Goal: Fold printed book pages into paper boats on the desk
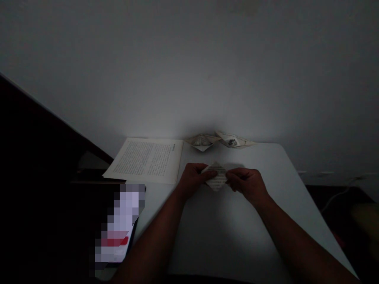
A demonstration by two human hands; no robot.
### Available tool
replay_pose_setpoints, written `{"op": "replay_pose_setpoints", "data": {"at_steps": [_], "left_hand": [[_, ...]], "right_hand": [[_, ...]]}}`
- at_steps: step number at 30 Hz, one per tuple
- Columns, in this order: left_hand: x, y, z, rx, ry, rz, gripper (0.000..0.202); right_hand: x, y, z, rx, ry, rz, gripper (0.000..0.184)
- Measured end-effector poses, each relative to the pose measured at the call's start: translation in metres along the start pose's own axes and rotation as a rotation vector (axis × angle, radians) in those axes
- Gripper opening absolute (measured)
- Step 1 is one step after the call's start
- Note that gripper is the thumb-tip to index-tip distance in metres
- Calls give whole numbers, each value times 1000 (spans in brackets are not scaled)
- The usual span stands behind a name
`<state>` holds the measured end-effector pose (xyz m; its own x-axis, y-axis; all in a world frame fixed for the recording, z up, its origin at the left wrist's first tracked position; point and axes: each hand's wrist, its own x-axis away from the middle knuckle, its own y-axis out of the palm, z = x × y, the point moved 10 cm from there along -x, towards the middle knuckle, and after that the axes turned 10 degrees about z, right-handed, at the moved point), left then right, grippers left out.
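A small folded piece of printed paper (217, 177), diamond-shaped, is held just above the white table (225, 236). My left hand (194, 179) pinches its left side with fingers closed. My right hand (247, 183) grips its right side, fingers curled round the edge. Both forearms reach in from the bottom of the view.
A stack of printed pages (148, 159) lies at the table's back left. Two folded paper boats (203, 141) (235, 141) sit against the white wall. A phone with a lit, blurred screen (121, 225) lies at the left. Dark furniture fills the left side.
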<state>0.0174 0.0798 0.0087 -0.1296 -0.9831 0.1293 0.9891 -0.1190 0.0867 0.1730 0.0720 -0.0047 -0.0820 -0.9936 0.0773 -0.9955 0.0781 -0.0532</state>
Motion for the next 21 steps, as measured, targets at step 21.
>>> {"op": "replay_pose_setpoints", "data": {"at_steps": [21], "left_hand": [[4, -11, 28, -778, 461, 289, 16]], "right_hand": [[3, 2, -48, 766, -645, -35, 20]]}}
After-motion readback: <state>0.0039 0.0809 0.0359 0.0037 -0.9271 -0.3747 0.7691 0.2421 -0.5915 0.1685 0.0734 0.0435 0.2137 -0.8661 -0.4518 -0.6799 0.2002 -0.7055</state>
